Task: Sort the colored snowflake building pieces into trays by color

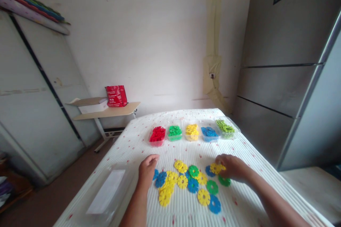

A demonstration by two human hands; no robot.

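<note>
Flower-shaped plastic discs with notched rims lie loosely between my hands on the table. A row of overlapping yellow discs [165, 193] is beside blue discs [161, 180] on the left. My left hand [147, 168] rests at the left edge of this spread, fingers curled together, close to a partly hidden blue disc; what the fingers hold, if anything, is hidden. Over on the right, my right hand [232, 166] has its fingers bent down onto a yellow disc [215, 168]. A green disc [224, 181] lies just below that hand, and other green discs [212, 187] lie nearer the middle.
Behind the discs stand clear tubs of red pieces [157, 135], green pieces [175, 132], yellow pieces [192, 131], blue pieces [209, 132] and light green pieces [225, 127]. A clear plastic lid [97, 216] with a white label lies at left. A fridge [277, 78] stands right.
</note>
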